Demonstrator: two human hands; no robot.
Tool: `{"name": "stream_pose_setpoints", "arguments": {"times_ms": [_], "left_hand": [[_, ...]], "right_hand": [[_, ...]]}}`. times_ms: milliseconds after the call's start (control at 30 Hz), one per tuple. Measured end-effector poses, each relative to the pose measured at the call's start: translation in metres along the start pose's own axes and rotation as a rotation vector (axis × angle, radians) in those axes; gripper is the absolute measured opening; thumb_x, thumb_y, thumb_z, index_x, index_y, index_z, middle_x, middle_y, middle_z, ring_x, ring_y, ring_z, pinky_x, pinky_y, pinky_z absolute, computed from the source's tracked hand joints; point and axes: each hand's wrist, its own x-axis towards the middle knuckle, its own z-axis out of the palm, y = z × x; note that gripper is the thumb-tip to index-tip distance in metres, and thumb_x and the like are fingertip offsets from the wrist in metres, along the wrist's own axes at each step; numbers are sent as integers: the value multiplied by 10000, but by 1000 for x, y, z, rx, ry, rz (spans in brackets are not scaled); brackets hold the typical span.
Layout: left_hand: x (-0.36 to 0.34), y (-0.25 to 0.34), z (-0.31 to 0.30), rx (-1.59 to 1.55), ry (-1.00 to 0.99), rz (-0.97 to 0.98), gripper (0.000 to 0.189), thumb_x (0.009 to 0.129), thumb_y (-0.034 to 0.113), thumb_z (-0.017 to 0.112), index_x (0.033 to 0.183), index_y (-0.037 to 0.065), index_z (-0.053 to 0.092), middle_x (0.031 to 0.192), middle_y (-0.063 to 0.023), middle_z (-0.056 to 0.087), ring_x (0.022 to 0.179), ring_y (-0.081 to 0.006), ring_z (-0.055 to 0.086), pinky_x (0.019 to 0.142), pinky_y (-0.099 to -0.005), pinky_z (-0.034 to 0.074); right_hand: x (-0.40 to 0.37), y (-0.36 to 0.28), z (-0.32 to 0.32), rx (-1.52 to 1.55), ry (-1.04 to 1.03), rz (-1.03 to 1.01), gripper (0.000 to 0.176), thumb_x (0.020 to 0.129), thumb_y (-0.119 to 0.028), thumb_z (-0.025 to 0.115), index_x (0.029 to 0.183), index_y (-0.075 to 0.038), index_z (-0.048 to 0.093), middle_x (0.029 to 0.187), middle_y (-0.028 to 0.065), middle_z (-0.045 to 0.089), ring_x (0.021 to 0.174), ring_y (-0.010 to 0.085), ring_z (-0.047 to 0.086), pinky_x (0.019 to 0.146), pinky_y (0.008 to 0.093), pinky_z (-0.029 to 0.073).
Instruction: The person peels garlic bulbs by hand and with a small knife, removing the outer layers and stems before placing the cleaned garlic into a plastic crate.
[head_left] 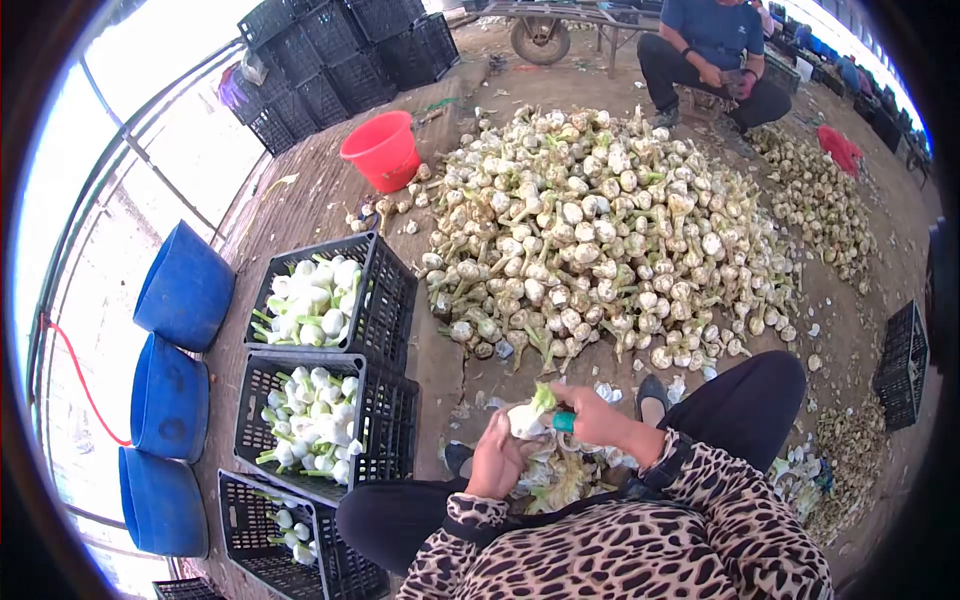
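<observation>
My left hand [499, 459] is closed round the lower side of a pale garlic bulb [524, 423] in front of my lap. From the other side, my right hand [592, 417] grips the same bulb near its green stem end. A green band [563, 421] wraps one finger or the thumb of my right hand; any tool there is hidden. Stripped papery skins [555, 478] lie below my hands between my legs. Beyond them spreads a large heap of untrimmed garlic bulbs [600, 220] with dirty skins and short stems.
Black crates [388, 420] of cleaned white bulbs stand at my left, beside several blue buckets [168, 400]. A red bucket [385, 150] stands behind. Black crates [335, 60] are stacked farther back. Another person [710, 45] sits beyond the heap. A black crate [902, 365] is at right.
</observation>
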Motion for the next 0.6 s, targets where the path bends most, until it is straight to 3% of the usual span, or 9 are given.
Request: {"name": "stream_pose_setpoints", "arguments": {"times_ms": [33, 133, 233, 300, 367, 433, 533, 600], "left_hand": [[5, -2, -11, -59, -75, -109, 414, 999, 333, 322, 1261, 32, 432, 1176, -122, 555, 962, -233, 587, 778, -345, 511], [6, 3, -10, -109, -44, -224, 352, 996, 264, 351, 1234, 19, 436, 1191, -118, 529, 1020, -219, 550, 860, -370, 472], [3, -2, 12, 99, 133, 21, 385, 980, 302, 416, 1239, 20, 445, 1176, -96, 550, 965, -200, 587, 776, -326, 507], [2, -4, 5, 174, 92, 27, 400, 947, 278, 495, 1242, 13, 443, 1175, -87, 549, 986, -194, 582, 812, -321, 500], [4, -7, -2, 104, 56, 28, 509, 870, 270, 627, 1261, 9, 431, 1176, -75, 550, 1008, -190, 578, 846, -312, 487], [4, -4, -5, 10, 1, -24, 464, 879, 204, 592, 1264, 2, 429, 1212, -97, 532, 1096, -225, 535, 947, -382, 426], [1, -2, -3, -99, -80, -11, 490, 849, 150, 604, 1277, -6, 425, 1259, -123, 512, 1166, -265, 500, 1015, -438, 386], [0, 1, 4, -159, -140, 33, 539, 814, 128, 634, 1290, -10, 422, 1287, -138, 501, 1192, -288, 487, 1032, -458, 375]], "right_hand": [[-1, 0, 0, 6, -7, 44, 465, 852, -197, 650, 1224, 40, 504, 986, 203, 643, 875, 193, 593, 803, 319, 455], [-1, -10, -1, -19, -4, 147, 450, 857, -199, 642, 1225, 28, 518, 1047, 204, 640, 952, 210, 599, 848, 320, 449], [3, -18, 2, -95, 38, 133, 402, 865, -203, 636, 1189, 20, 555, 1030, 175, 648, 916, 206, 591, 820, 321, 451], [-1, -12, 8, -104, 63, 46, 362, 873, -202, 629, 1161, 12, 580, 980, 138, 661, 831, 169, 582, 745, 299, 459], [-1, -12, 5, 185, -1, 180, 338, 878, -191, 623, 1154, 0, 586, 905, 90, 654, 760, 120, 556, 667, 259, 438], [-2, -16, -2, 469, -86, 294, 253, 890, -173, 608, 1097, -29, 610, 806, 5, 602, 673, 43, 503, 571, 195, 387], [-4, -1, 2, 960, 49, 368, 208, 890, -172, 609, 1049, -38, 598, 832, 2, 581, 701, 64, 524, 606, 205, 423], [0, 8, 3, 704, 99, 164, 155, 879, -148, 606, 1001, -57, 573, 869, 17, 583, 722, 104, 547, 655, 250, 461]]}}
